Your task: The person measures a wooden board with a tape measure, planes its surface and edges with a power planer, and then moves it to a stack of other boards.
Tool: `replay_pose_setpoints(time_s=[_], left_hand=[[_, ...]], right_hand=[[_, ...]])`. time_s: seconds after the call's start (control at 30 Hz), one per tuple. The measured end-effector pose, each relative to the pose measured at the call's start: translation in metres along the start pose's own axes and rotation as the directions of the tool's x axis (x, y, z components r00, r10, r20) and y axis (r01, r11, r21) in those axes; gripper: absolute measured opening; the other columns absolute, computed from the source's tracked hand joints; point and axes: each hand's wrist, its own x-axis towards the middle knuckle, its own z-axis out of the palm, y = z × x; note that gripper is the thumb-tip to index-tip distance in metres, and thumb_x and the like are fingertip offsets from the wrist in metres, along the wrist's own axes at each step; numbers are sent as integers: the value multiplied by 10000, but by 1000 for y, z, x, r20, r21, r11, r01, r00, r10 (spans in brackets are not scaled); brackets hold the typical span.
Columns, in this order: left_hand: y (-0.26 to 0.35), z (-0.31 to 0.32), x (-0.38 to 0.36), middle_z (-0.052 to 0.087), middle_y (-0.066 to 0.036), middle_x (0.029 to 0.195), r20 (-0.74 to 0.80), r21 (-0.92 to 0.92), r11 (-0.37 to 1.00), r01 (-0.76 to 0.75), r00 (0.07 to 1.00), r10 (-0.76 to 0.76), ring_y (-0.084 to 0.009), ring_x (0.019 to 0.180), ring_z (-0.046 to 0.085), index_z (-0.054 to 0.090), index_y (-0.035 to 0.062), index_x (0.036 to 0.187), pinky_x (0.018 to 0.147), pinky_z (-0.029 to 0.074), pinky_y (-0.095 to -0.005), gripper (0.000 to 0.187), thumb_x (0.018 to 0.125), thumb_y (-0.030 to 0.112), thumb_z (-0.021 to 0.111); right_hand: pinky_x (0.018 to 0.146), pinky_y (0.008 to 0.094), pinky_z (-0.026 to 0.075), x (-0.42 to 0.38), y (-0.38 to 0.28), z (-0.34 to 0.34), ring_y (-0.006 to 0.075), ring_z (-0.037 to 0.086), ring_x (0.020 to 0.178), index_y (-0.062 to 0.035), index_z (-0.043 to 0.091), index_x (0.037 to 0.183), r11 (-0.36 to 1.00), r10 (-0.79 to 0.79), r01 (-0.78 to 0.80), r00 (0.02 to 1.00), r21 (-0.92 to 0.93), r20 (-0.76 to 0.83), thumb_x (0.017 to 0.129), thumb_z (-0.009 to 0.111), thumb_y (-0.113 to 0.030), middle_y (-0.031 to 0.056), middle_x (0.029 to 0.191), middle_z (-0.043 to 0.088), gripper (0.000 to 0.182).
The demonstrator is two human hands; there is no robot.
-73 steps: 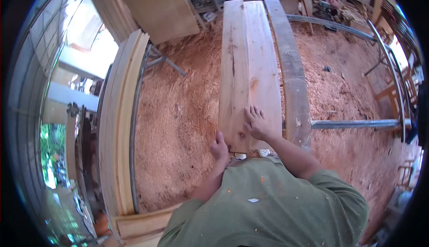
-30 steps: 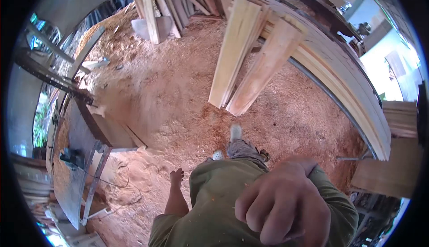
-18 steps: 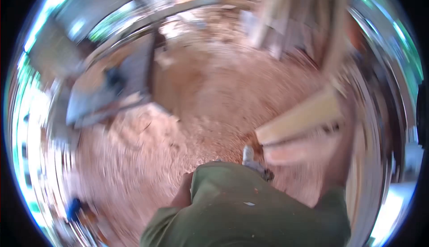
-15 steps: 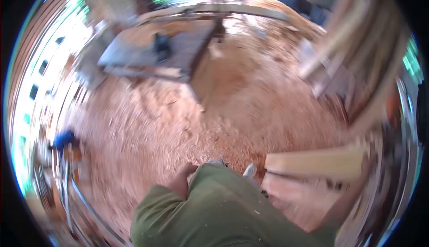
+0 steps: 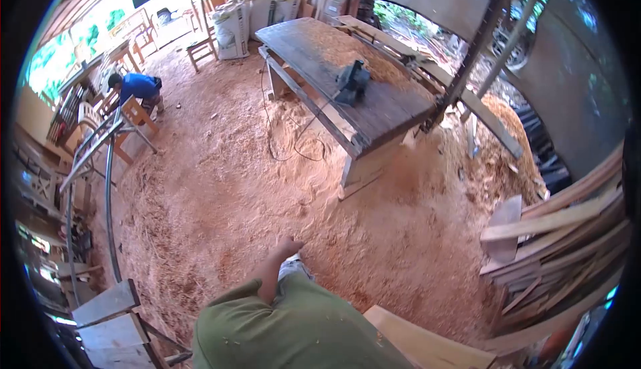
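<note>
My left hand (image 5: 288, 245) hangs in front of my green shirt (image 5: 294, 332), above the shavings-covered ground. It seems to hold nothing; its fingers are small in view and look loosely apart. My right hand is out of sight. A pale wooden board (image 5: 427, 343) juts out beside my right side, its near end cut off by my shirt and the lower edge of the picture. Whether my right hand grips it is hidden.
Ahead stands a workbench (image 5: 300, 38) with a dark power tool (image 5: 352, 82) and sawdust on it; a cord (image 5: 270, 132) trails on the ground. Stacked planks (image 5: 561, 242) lie right. A person in blue (image 5: 139, 87) crouches left near chair frames (image 5: 133, 112). Sacks (image 5: 230, 32) stand behind.
My view has turned left: the workbench has shifted right and the crouching person has come into clearer view. The board has moved lower at my right side, and my right arm has left the picture.
</note>
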Motion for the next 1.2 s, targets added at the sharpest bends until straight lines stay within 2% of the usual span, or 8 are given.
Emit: replay_pose_setpoints(time_s=[0.33, 0.47, 0.67, 0.77, 0.93, 1.0, 1.07, 1.2], left_hand=[[38, 23, 61, 695, -72, 789, 396, -275, 961, 12, 913, 102, -168, 645, 620, 725, 66, 867, 567, 503, -315, 346, 812, 403, 669], [53, -28, 79, 410, -128, 1517, 788, -275, 898, 345, 616, 5, -375, 1340, 440, 361, 90, 1495, 1037, 429, -496, 827, 896, 635, 530], [54, -12, 150, 279, -282, 1529, 778, -588, 284, 757, 626, -58, -412, 1373, 372, 182, -2, 1522, 1107, 340, -542, 1106, 774, 649, 672], [94, -95, 112, 505, -254, 1357, 272, -932, -161, 324, 921, 278, -412, 1211, 533, 355, -30, 1418, 1094, 403, -534, 641, 911, 288, 585], [153, -197, 145, 569, -188, 1318, 101, -903, -368, 220, 944, 315, -325, 1196, 569, 443, -29, 1359, 1081, 429, -476, 453, 971, 188, 530], [177, -223, 169, 575, -172, 1316, 42, -915, -370, 164, 948, 315, -313, 1186, 575, 451, -20, 1356, 1078, 433, -465, 443, 976, 193, 530], [207, -248, 195, 580, -156, 1313, -41, -916, -390, 91, 947, 318, -301, 1177, 581, 459, -12, 1353, 1075, 436, -454, 433, 981, 197, 530], [243, -281, 223, 565, -156, 1339, -85, -941, -336, 41, 932, 352, -305, 1224, 553, 420, -3, 1396, 1110, 402, -432, 450, 1005, 207, 491]], right_hand=[[713, 397, 537, -159, -404, -47, 307, 713, 788, -5, 705, 1013, 694, -694, 595, 400, 407, 599, 658, 786, -204, 184, 819, 715, 415], [706, 402, 533, -203, -514, -118, 304, 706, 780, -42, 705, 1060, 609, -607, 751, 233, 256, 760, 658, 811, -212, 185, 817, 706, 450], [721, 377, 541, -204, -578, -192, 314, 710, 819, -34, 727, 1002, 180, -927, 776, -72, 605, 367, 681, 782, -280, 157, 835, 726, 408], [1029, 454, 436, -197, -598, -216, 294, 690, 985, -102, 768, 824, -113, -944, 854, -251, 508, 213, 702, 660, -125, 157, 954, 739, 164], [1161, 431, 265, -131, -601, -150, 353, 520, 1273, -104, 723, 929, -154, -988, 790, -121, 594, -96, 814, 608, -65, 172, 1179, 678, 167], [1173, 454, 228, -108, -614, -114, 359, 434, 1345, -83, 696, 1019, 138, -917, 657, 367, 741, -155, 911, 548, -75, 209, 1374, 534, 183], [1174, 452, 213, -45, -604, -53, 336, 388, 1380, -89, 627, 1210, 92, -954, 571, 285, 816, -92, 976, 507, -151, 196, 1504, 381, 270], [1088, 380, 356, -35, -642, 33, 255, 473, 1286, 21, 426, 1417, 345, -623, -84, 725, 935, 294, 961, 572, -282, 144, 1407, 487, 567]])
